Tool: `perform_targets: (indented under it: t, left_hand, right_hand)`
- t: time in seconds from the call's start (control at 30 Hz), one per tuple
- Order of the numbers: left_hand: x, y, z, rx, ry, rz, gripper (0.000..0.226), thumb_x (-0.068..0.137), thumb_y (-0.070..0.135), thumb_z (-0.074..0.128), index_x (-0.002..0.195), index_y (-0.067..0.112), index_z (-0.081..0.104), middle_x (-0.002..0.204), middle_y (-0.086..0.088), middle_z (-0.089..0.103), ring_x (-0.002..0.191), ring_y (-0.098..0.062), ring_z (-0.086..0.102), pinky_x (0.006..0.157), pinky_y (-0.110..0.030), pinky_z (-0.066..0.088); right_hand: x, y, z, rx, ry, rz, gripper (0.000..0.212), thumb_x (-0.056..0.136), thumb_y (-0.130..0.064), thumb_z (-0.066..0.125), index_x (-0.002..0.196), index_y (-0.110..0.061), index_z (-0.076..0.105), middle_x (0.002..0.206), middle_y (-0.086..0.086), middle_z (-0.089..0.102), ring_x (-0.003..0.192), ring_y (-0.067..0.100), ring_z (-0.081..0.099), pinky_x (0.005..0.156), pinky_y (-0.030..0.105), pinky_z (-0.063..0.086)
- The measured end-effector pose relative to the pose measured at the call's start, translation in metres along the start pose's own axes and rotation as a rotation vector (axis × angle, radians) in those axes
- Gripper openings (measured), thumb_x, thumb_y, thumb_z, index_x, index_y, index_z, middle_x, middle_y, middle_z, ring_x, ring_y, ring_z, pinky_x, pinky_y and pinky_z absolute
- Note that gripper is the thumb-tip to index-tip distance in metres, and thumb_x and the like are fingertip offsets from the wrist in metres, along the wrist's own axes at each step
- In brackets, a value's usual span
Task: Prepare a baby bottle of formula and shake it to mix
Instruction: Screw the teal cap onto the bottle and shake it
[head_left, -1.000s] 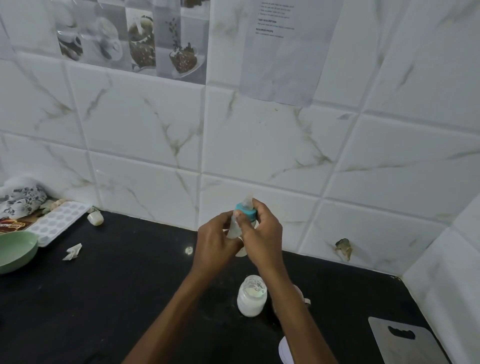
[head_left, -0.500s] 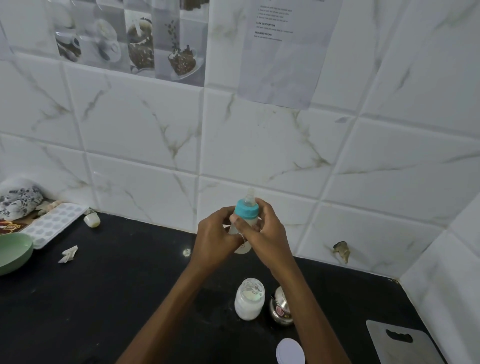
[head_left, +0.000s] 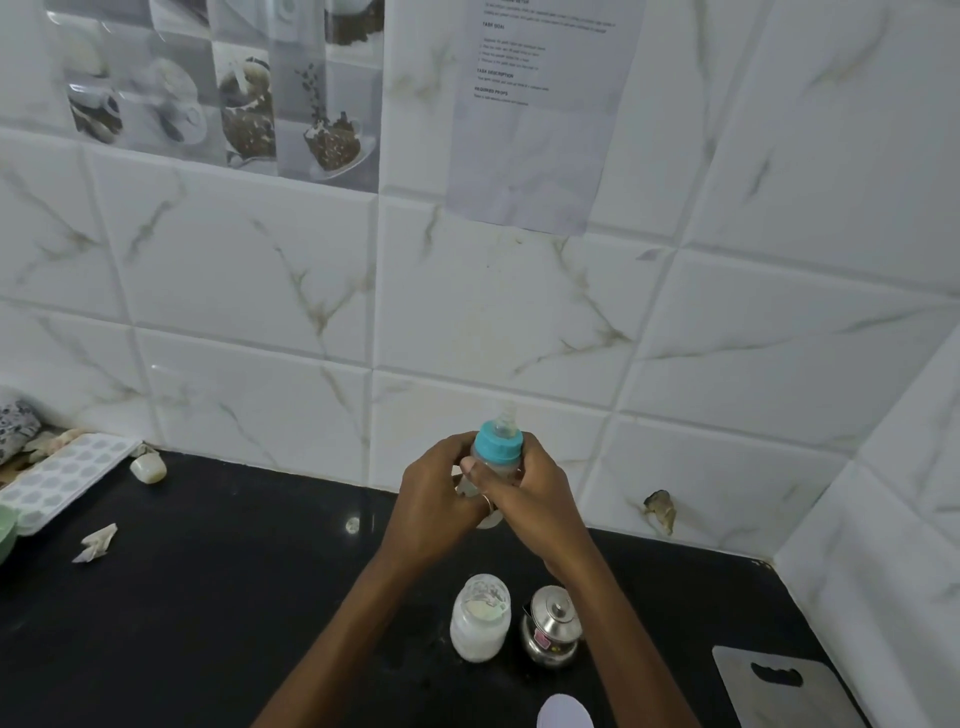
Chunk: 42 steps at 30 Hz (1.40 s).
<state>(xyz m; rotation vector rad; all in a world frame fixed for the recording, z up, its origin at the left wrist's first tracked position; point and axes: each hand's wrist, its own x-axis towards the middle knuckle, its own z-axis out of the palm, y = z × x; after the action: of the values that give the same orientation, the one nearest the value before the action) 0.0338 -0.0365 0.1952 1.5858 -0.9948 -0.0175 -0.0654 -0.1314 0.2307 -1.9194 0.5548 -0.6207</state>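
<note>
Nearest, at the bottom edge, one round white lid (head_left: 564, 713) lies on the black counter (head_left: 208, 623), and to its right sits one flat grey cutting board (head_left: 779, 691) with a handle slot. Just beyond stand two containers side by side: one open jar of white powder (head_left: 479, 618) and, to its right, one small steel pot (head_left: 552, 626) with its lid on.

Above them both hands meet round the one baby bottle (head_left: 497, 450), held upright off the counter, its teal collar and clear teat showing above the fingers. The left hand (head_left: 434, 501) has its fingers curled about the bottle's body; the right hand (head_left: 537, 493) wraps it from the other side, thumb just under the collar.

Farther left lie one crumpled paper scrap (head_left: 96, 543), one white ice tray (head_left: 62, 478), one small pale lump (head_left: 149, 467) and the edge of one green bowl (head_left: 5, 530). On the tiled wall (head_left: 519, 322) hangs one printed sheet (head_left: 540, 130).
</note>
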Motion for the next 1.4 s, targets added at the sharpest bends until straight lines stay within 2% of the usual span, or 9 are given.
perform_targets:
  t: [0.17,0.33,0.5,0.63,0.83,1.07,1.2,1.3,1.4]
  left_hand:
    - [-0.002,-0.008,0.003,-0.007,-0.112,-0.01,0.073,0.077,0.036,0.08,0.141,0.027,0.047,0.131,0.017,0.055,0.117,0.0,0.057,0.092,-0.019,0.052]
    - [-0.005,-0.005,0.001,-0.03,-0.038,-0.108,0.057,0.089,0.056,0.059,0.14,0.033,0.048,0.128,0.022,0.056,0.114,0.008,0.055,0.094,-0.028,0.055]
    - [0.003,0.001,-0.006,0.014,0.035,-0.12,0.054,0.093,0.056,0.05,0.14,0.027,0.049,0.13,0.012,0.059,0.112,-0.001,0.058,0.093,-0.025,0.051]
    - [0.011,0.005,-0.008,0.06,0.047,-0.104,0.054,0.094,0.056,0.048,0.139,0.027,0.05,0.13,0.01,0.06,0.111,-0.005,0.059,0.09,-0.023,0.049]
    - [0.024,0.013,-0.009,0.188,0.075,-0.08,0.055,0.095,0.056,0.048,0.14,0.024,0.05,0.132,0.008,0.06,0.114,-0.007,0.057,0.09,-0.025,0.047]
    - [0.033,0.021,-0.007,0.41,0.102,-0.023,0.057,0.097,0.057,0.043,0.139,0.019,0.051,0.136,0.004,0.059,0.129,-0.016,0.051,0.1,-0.031,0.042]
    - [0.036,0.024,-0.006,0.446,0.13,-0.028,0.058,0.097,0.059,0.041,0.139,0.02,0.051,0.137,0.002,0.058,0.13,-0.019,0.05,0.1,-0.033,0.04]
    - [0.037,0.026,-0.007,0.455,0.144,-0.034,0.058,0.097,0.06,0.04,0.139,0.021,0.05,0.138,0.003,0.057,0.131,-0.019,0.049,0.1,-0.034,0.042]
    - [0.04,0.027,-0.011,0.44,0.157,-0.034,0.058,0.097,0.06,0.039,0.138,0.021,0.051,0.138,0.001,0.058,0.129,-0.02,0.051,0.102,-0.038,0.043]
  right_hand:
    - [-0.003,0.002,-0.015,-0.013,0.061,-0.03,0.043,0.089,-0.048,0.073,0.125,-0.031,0.055,0.114,-0.015,0.068,0.102,0.003,0.068,0.078,0.016,0.058]
    - [0.001,0.003,-0.033,0.028,0.142,-0.027,0.043,0.091,-0.048,0.069,0.124,-0.026,0.055,0.113,-0.012,0.067,0.106,0.008,0.067,0.084,0.023,0.058]
    - [0.005,0.001,-0.038,0.045,0.175,-0.021,0.039,0.092,-0.045,0.068,0.124,-0.031,0.05,0.108,-0.021,0.059,0.1,0.002,0.063,0.092,0.034,0.06]
    - [0.004,0.0,-0.04,0.052,0.167,-0.037,0.037,0.093,-0.045,0.067,0.123,-0.032,0.048,0.108,-0.022,0.058,0.097,0.001,0.061,0.088,0.028,0.059]
    - [0.0,-0.001,-0.049,0.009,0.15,-0.049,0.037,0.094,-0.047,0.065,0.123,-0.032,0.047,0.109,-0.017,0.058,0.094,-0.003,0.06,0.067,0.01,0.051]
    - [0.002,-0.013,-0.097,-0.048,0.203,-0.103,0.041,0.09,-0.053,0.069,0.117,-0.026,0.055,0.101,-0.016,0.064,0.088,-0.003,0.064,0.065,0.006,0.05]
    - [0.009,-0.029,-0.131,0.401,0.337,-0.095,0.054,0.083,-0.06,0.071,0.119,-0.021,0.061,0.11,0.0,0.07,0.098,0.013,0.073,0.087,0.039,0.063]
    - [0.009,-0.045,-0.134,0.703,0.353,-0.083,0.05,0.091,-0.049,0.064,0.127,-0.016,0.057,0.114,0.007,0.07,0.101,0.015,0.074,0.08,0.033,0.063]
    - [-0.001,-0.049,-0.115,0.505,0.154,-0.095,0.047,0.082,-0.051,0.068,0.117,-0.02,0.062,0.113,0.005,0.072,0.099,0.015,0.074,0.076,0.028,0.061]
